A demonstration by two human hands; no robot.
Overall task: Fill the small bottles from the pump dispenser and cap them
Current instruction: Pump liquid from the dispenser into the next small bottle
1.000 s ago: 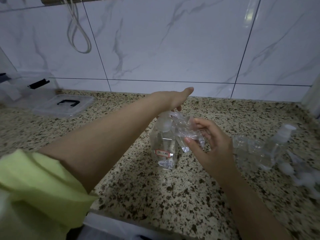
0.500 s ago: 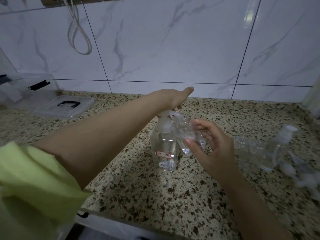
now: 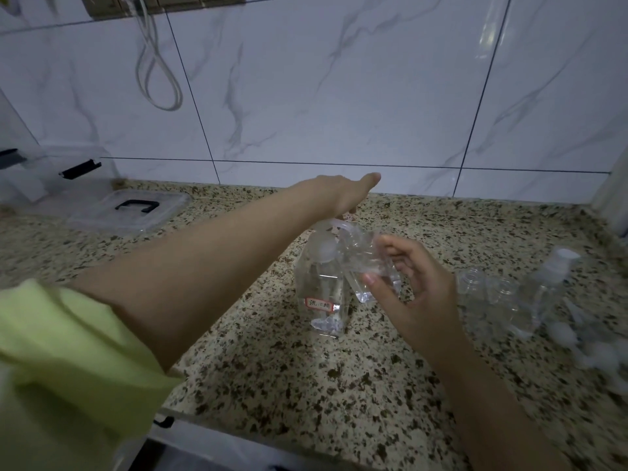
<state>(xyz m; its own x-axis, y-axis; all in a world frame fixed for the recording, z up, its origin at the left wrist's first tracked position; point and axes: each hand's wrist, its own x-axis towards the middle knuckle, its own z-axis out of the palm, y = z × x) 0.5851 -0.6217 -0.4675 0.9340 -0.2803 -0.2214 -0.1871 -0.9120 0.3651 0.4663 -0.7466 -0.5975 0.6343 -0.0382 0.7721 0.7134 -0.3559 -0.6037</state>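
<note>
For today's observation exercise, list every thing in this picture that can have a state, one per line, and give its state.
Clear plastic pump dispenser with red-bordered label: upright on the counter, partly filled.
Left hand: rests on the pump head, fingers straight.
Small clear plastic bottle: uncapped, tilted at the spout.
Right hand: pinches that bottle.
Clear spray-top bottle: capped, standing at the right.
Clear storage-box lid with black handle: off, flat on the counter.

The speckled stone surface [image 3: 272, 385] is carrying a clear pump dispenser [image 3: 321, 294], standing just left of the right fingers [image 3: 370, 278]. Small clear bottles [image 3: 503, 297] are sitting right of them. A clear lid [image 3: 129, 212] is lying far left.
</note>
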